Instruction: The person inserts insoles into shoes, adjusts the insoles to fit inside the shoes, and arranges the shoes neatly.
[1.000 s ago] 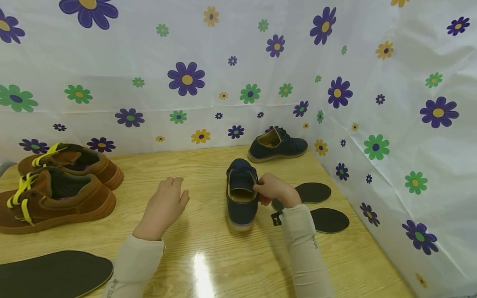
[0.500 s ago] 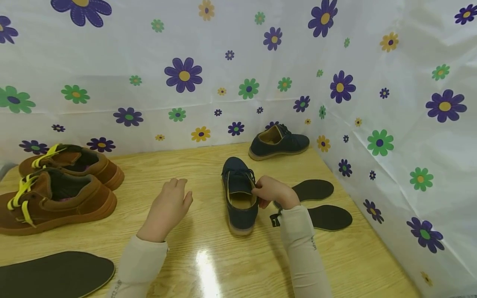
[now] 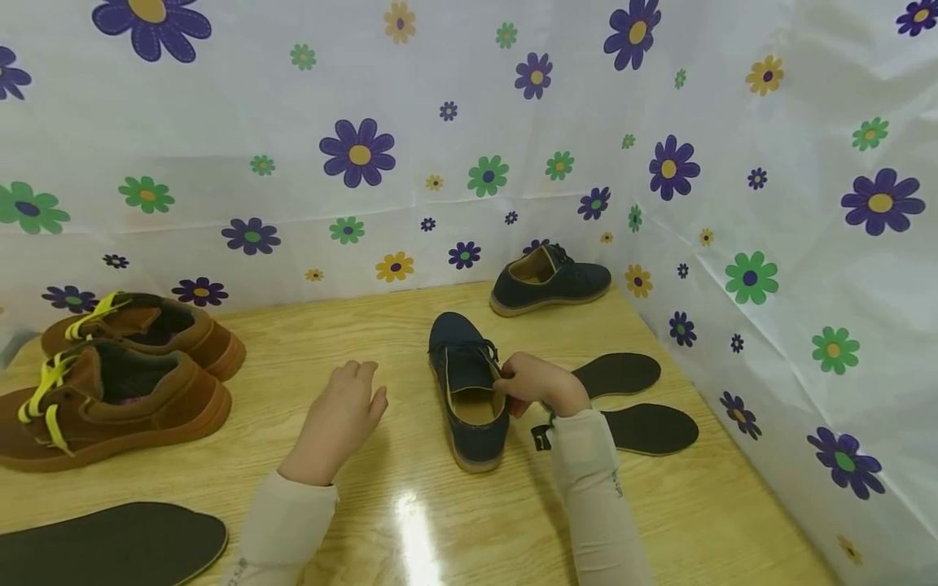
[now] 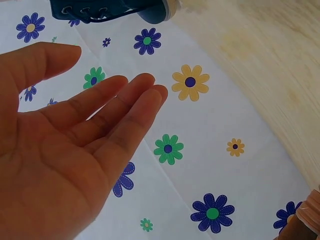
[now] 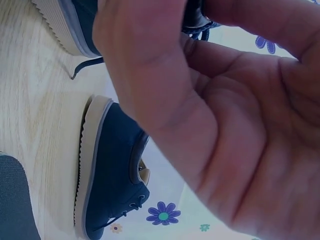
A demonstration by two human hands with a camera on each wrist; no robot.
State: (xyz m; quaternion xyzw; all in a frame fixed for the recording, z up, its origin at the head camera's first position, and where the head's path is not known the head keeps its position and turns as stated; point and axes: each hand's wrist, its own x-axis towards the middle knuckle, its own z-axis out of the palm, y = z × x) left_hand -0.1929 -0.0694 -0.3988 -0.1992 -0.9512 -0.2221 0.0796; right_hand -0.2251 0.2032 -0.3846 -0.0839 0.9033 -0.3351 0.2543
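A navy lace-up shoe [image 3: 462, 366] stands on the wooden table, toe pointing away and slightly left. My right hand [image 3: 542, 382] pinches the right edge of its opening between thumb and curled fingers. In the right wrist view part of this shoe [image 5: 86, 22] shows behind my fingers, which hide the pinch point. My left hand [image 3: 337, 423] hovers left of the shoe, fingers loosely extended; its palm [image 4: 55, 165] holds nothing. The matching navy shoe [image 3: 567, 285] sits sideways at the back right, also seen in the right wrist view [image 5: 112, 165].
Two dark insoles [image 3: 619, 374] lie right of my right hand, with a small black tag [image 3: 541, 438] beside them. Brown shoes [image 3: 183, 399] with yellow laces stand at the left. A larger dark insole [image 3: 117, 541] lies at front left. Flowered white sheeting [image 3: 293, 195] walls the back and right.
The pinched shoe has turned, its toe swinging left and its heel slightly right and nearer. My left hand has drifted a little right. The head view has shifted slightly.
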